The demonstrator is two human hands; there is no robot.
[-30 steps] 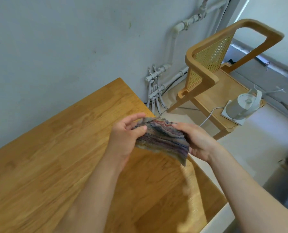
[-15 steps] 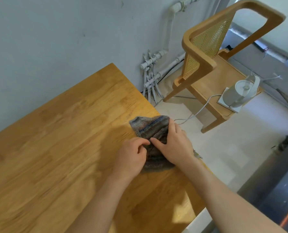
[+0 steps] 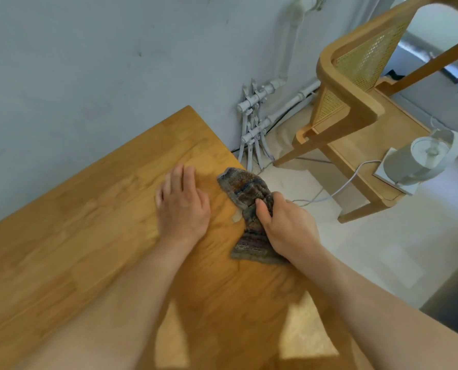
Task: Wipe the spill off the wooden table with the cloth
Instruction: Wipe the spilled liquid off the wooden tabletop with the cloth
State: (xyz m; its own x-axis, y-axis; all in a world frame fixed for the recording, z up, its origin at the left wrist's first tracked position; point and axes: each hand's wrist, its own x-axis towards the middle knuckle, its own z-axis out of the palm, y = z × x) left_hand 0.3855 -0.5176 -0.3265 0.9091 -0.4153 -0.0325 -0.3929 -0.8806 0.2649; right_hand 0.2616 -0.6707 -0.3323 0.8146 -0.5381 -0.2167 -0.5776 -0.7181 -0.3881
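1. Right hand [image 3: 289,227] grips the cloth [image 3: 245,188], which lies at the worktop's [image 3: 89,236] right edge.
2. Left hand [image 3: 182,206] rests flat on the worktop beside it, fingers straight, empty.
3. A pale spill [image 3: 237,216] touches the cloth.

Smooth wooden table [image 3: 89,236], rough cloth [image 3: 245,192]

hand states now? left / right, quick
Left hand: open, flat on the honey-coloured wooden table.
Right hand: closed, gripping the striped grey-brown woven cloth.
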